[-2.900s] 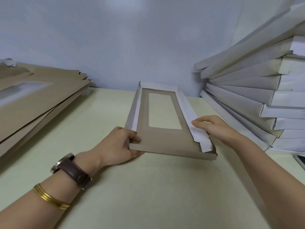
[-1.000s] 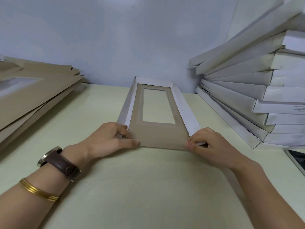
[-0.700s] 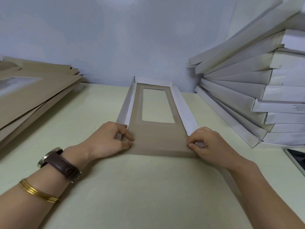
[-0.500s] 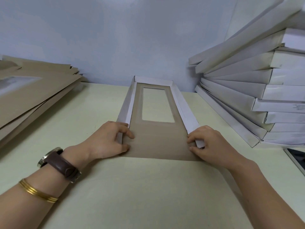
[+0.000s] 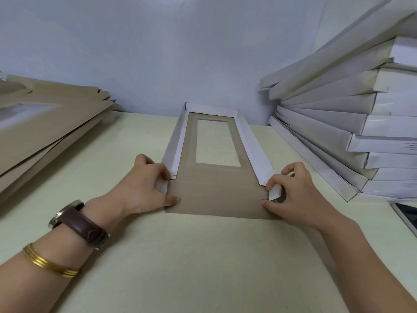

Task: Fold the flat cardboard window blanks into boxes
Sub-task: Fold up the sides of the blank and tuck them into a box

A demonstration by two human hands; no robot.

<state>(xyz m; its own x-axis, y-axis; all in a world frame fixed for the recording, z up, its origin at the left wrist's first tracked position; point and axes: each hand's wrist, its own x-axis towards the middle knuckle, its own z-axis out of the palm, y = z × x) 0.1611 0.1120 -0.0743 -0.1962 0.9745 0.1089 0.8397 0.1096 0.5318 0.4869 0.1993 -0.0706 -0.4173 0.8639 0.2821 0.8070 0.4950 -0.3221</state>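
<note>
Pinching the white corner tabs (image 5: 274,192), the left hand (image 5: 144,188) and right hand (image 5: 291,190) gripped the window blank (image 5: 216,175), which lay on the desk (image 5: 203,256) between them. Both tabs needed turning inward together, thumbs pinning the crease, before raising the near flap (image 5: 216,203).

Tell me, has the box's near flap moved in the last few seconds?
Yes. The near flap stood upright; now it lies flat on the table, swung down toward the person.
</note>
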